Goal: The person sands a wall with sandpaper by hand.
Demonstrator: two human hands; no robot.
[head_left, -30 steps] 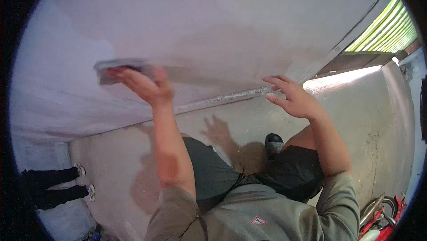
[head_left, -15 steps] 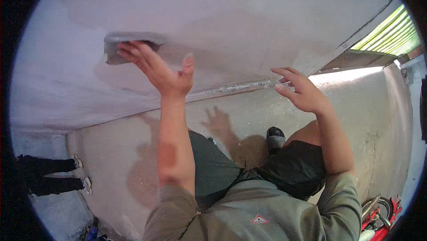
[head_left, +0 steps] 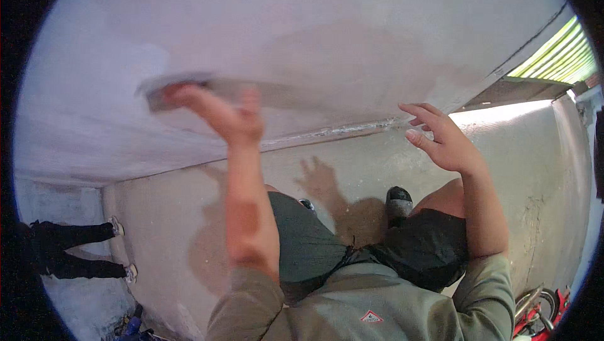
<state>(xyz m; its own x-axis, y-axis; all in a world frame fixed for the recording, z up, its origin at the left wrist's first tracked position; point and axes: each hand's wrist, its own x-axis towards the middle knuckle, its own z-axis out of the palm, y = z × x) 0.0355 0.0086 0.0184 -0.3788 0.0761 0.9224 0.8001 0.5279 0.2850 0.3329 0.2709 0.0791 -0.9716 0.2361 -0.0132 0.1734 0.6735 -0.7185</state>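
View: looking down from the head at a person crouched against a plastered wall (head_left: 352,33).
Left hand (head_left: 220,111): raised, fingers closed on a flat grey trowel (head_left: 189,87), motion-blurred.
Trowel: pressed flat on the wall, upper left, with a grey streak of plaster running right from it.
Right hand (head_left: 440,139): open, fingers spread and slightly curled, holding nothing, just off the wall's lower edge.
Body: olive sleeves and shirt, dark shorts, one shoe (head_left: 398,199) on the concrete floor (head_left: 157,228).
Shadow: a hand shape on the floor between the arms.
Left edge: another person's legs (head_left: 75,253) in dark trousers, well apart.
Lower right: part of a red vehicle (head_left: 541,309).
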